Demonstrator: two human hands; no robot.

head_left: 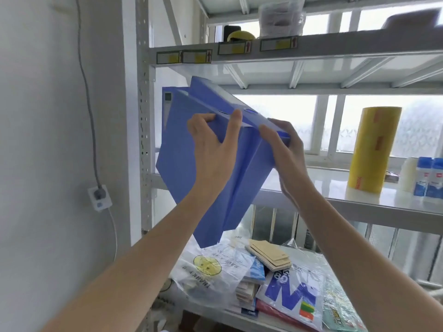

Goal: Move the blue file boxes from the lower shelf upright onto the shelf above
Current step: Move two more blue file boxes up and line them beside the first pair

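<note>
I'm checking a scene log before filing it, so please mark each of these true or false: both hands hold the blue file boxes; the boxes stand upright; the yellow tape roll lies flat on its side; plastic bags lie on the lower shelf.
1. Both hands hold the blue file boxes. True: left hand and right hand grip them.
2. The boxes stand upright. False: they are tilted in the air.
3. The yellow tape roll lies flat on its side. False: it stands on end on the middle shelf.
4. Plastic bags lie on the lower shelf. True.
</note>
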